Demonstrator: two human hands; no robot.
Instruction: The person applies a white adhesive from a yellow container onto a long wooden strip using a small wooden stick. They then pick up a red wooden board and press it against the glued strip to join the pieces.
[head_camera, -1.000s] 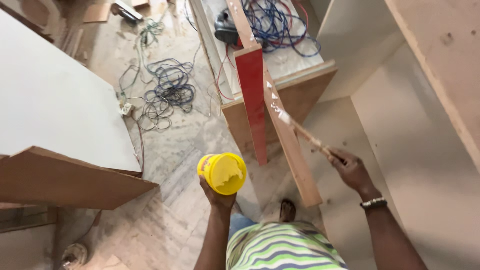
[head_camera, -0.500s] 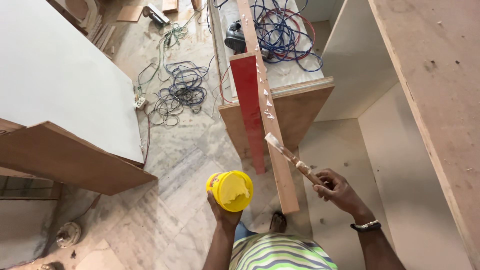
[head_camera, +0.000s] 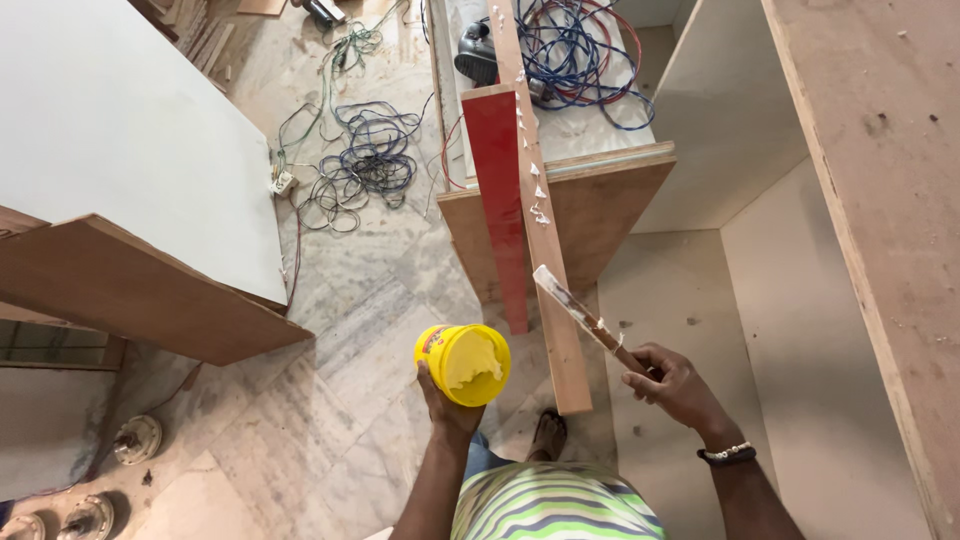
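Note:
My left hand (head_camera: 447, 407) grips a round yellow tub (head_camera: 463, 363) from below; the tub is open and holds pale paste. My right hand (head_camera: 672, 384) holds a thin flat stick (head_camera: 578, 308) by its lower end, its tip smeared white and pointing up-left. The stick's tip lies over a long narrow wooden strip (head_camera: 535, 190) that leans toward me and carries several white dabs of paste. A red board (head_camera: 497, 190) stands beside the strip, on its left.
A wooden cabinet (head_camera: 600, 195) holds a tangle of blue and red wires (head_camera: 575, 50). More cable (head_camera: 365, 160) sprawls on the marble floor. A white-topped panel (head_camera: 130, 170) stands at left, plywood panels (head_camera: 880, 200) at right. My sandalled foot (head_camera: 548, 432) is below the strip.
The view has shifted, and both hands sit slightly lower and further right in frame. The stick has come back down off the strip's upper part toward its middle.

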